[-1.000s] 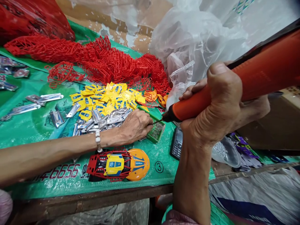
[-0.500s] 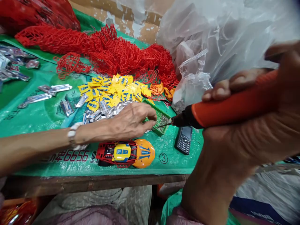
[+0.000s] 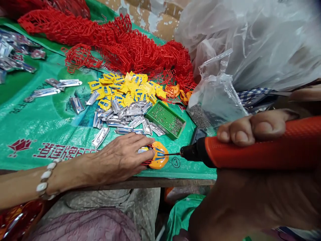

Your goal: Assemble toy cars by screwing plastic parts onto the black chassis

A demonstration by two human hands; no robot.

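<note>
My left hand [image 3: 122,157] is wrapped over the rear and middle of a toy car [image 3: 159,155], hiding most of its red frame and yellow panel. The car's orange front pokes out past my fingers. On the right, my right hand [image 3: 255,130] grips a red-orange electric screwdriver [image 3: 250,150]. Its thin bit points left and reaches the orange front in this view; whether it touches, I cannot tell. Just behind the car lies a green tray [image 3: 173,134] with many small screws [image 3: 177,125] in it.
Behind my left hand are silver parts [image 3: 125,115], yellow panels [image 3: 130,88] and a long heap of red frames [image 3: 140,50]. A clear bag of screws [image 3: 199,115] sits beside the dark phone [image 3: 198,135], partly hidden by the screwdriver. The wooden table edge [image 3: 155,183] runs in front.
My left hand has come from the screw tray down onto the toy car and holds it. The screwdriver's tip has moved from the tray to the car's orange front.
</note>
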